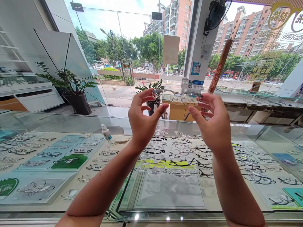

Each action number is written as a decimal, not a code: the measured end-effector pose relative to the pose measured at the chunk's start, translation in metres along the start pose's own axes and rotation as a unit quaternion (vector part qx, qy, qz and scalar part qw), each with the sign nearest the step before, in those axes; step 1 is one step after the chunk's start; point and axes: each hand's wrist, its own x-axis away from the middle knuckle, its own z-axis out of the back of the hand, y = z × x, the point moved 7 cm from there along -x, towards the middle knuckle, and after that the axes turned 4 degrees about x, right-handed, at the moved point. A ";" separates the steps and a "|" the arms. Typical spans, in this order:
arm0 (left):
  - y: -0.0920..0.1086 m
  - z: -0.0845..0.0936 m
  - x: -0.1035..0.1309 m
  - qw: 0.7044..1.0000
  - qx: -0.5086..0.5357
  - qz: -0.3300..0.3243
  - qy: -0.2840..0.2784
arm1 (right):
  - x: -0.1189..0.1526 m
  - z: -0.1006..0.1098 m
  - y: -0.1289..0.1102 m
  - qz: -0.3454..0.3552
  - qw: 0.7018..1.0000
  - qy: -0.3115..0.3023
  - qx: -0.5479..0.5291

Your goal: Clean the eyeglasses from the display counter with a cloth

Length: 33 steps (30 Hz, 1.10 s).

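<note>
A pair of eyeglasses (167,91) with a thin grey frame is held up level in front of the window, above the glass display counter (118,119). My left hand (143,118) grips its left end, with fingers behind and the thumb near the lower rim. At the right end, my right hand (214,121) holds the frame the same way, its thumb pointing inward. The temples hang down behind, and a small white tag (155,107) shows beside my left fingers. Many spectacles (182,162) lie in rows inside and on the counter below.
A small white spray bottle (106,132) stands on the counter to the left, beside a pale cloth (121,140). Beyond the counter are a potted plant (77,102), a smaller plant behind my left hand, a wall fan (216,14) and glass doors onto a street.
</note>
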 end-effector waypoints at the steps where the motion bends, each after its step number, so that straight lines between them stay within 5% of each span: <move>1: 0.001 0.000 0.000 1.000 0.000 -0.002 0.002 | 0.000 -0.001 -0.001 0.002 1.000 -0.002 0.003; 33: 0.027 0.004 0.003 0.987 -0.111 -0.116 0.005 | 0.000 -0.009 0.002 0.023 0.998 -0.035 0.041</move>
